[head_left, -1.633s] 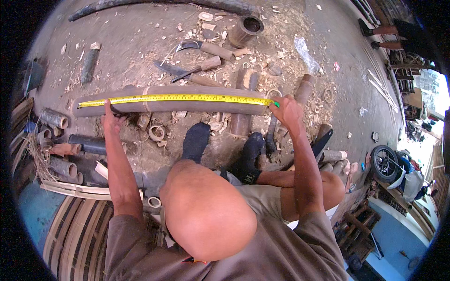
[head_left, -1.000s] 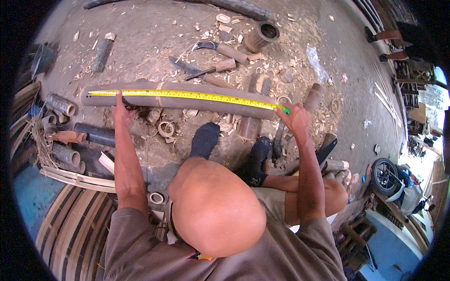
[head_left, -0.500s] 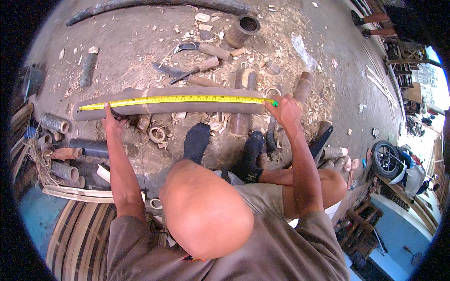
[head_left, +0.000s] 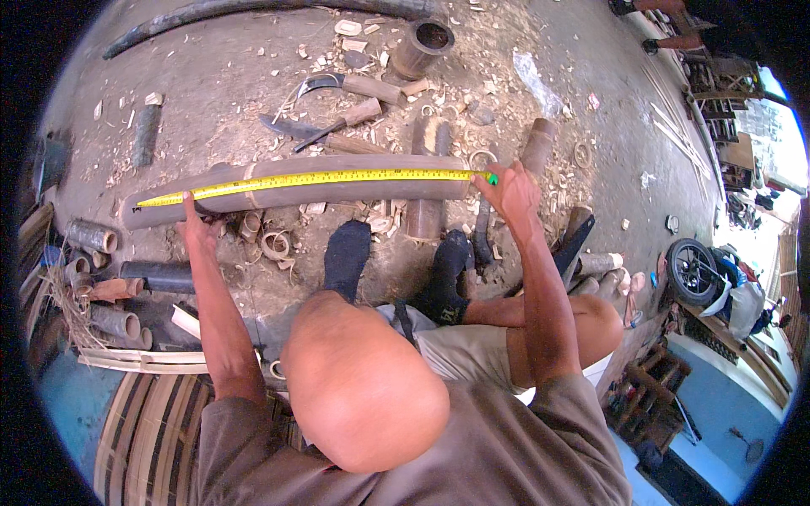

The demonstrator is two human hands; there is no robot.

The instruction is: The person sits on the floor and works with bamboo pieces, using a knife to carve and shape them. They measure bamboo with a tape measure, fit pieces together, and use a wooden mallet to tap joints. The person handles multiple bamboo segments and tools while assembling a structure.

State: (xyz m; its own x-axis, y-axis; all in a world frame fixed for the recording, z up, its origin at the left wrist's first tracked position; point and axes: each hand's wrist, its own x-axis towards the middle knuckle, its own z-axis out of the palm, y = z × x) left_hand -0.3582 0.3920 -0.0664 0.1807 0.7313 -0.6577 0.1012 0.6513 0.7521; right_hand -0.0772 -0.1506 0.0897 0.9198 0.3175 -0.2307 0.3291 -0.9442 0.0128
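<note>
- Position of work: the bamboo tube [head_left: 304, 194] lay crosswise in front of the person, past the socked feet [head_left: 347, 253], its right part over a thicker bamboo section [head_left: 425, 223].
- Done, as shown: the yellow tape measure [head_left: 329, 177] was drawn out and laid along the tube, crossing the pale joint. Its tip lay just inside the left end; at the right it ran slightly past the end.
- Left hand [head_left: 201, 229]: one digit pressed the tape onto the tube near the tip, while the other fingers were tucked at the near edge (partly hidden from the camera), so that tape and tube appeared to be held together.
- Right hand [head_left: 516, 194]: closed around the green-marked end of the tape measure, just beyond the tube's right end.
- Outstanding, as judged from the view: the tape was not yet lifted off or wound back, and neither hand had let go. The tube was in one length; no mark could be made out on it, though a fine line would have been too small to tell.
- Surroundings: a hooked knife [head_left: 363, 87] lay beyond the tube, untouched, among scattered wood chips [head_left: 348, 28]. A bamboo ring [head_left: 275, 245] lay on the near side.
</note>
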